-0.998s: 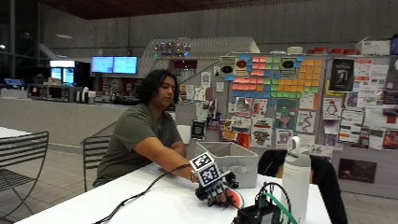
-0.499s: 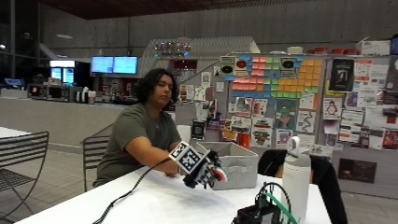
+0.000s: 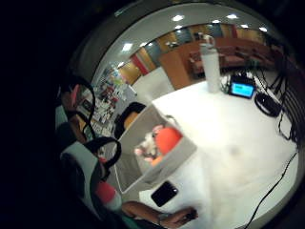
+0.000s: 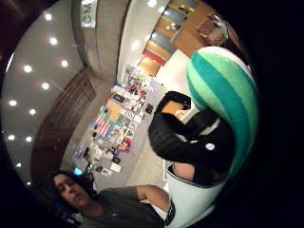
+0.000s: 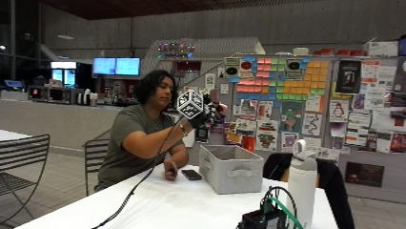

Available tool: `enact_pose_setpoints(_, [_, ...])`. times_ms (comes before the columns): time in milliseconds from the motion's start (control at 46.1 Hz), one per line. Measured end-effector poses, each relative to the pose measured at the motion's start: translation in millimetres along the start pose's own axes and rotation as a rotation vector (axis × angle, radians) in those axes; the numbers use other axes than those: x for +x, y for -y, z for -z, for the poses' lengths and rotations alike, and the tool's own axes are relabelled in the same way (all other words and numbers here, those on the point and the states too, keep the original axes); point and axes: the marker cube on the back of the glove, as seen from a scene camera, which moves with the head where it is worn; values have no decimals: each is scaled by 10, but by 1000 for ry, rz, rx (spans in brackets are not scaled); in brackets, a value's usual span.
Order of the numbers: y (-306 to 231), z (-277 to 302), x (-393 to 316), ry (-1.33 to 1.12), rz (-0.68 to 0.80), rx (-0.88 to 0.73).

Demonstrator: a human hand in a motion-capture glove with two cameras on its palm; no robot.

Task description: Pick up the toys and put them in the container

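We hold our gloved right hand (image 5: pixel 206 112) high above the open container (image 5: pixel 229 168) on the white table (image 5: pixel 158 205), fingers curled around a green-striped toy (image 4: pixel 225 95); other toys (image 3: pixel 159 140) lie inside.

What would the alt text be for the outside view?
A seated person raises the gloved right hand above a grey fabric container on a white table. A phone lies beside the container, a white bottle nearby.
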Motion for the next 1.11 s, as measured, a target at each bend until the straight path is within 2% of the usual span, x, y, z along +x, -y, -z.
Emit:
enact_pose_setpoints(109, [40, -251, -199, -27, 107, -35])
enact_pose_setpoints(195, [-9, -519, -96, -125, 113, -190])
enact_pose_setpoints(260, [-72, -606, 37, -164, 87, -239])
enact_pose_setpoints(369, [-219, -544, 280, -172, 29, -203])
enact_pose_setpoints(543, [-575, -189, 736, 8, -71, -153])
enact_pose_setpoints(651, [-888, 81, 1056, 20, -106, -112])
enact_pose_setpoints(803, [-1336, 319, 1447, -116, -114, -64])
enact_pose_setpoints(1107, [-1861, 325, 1803, -470, -59, -185])
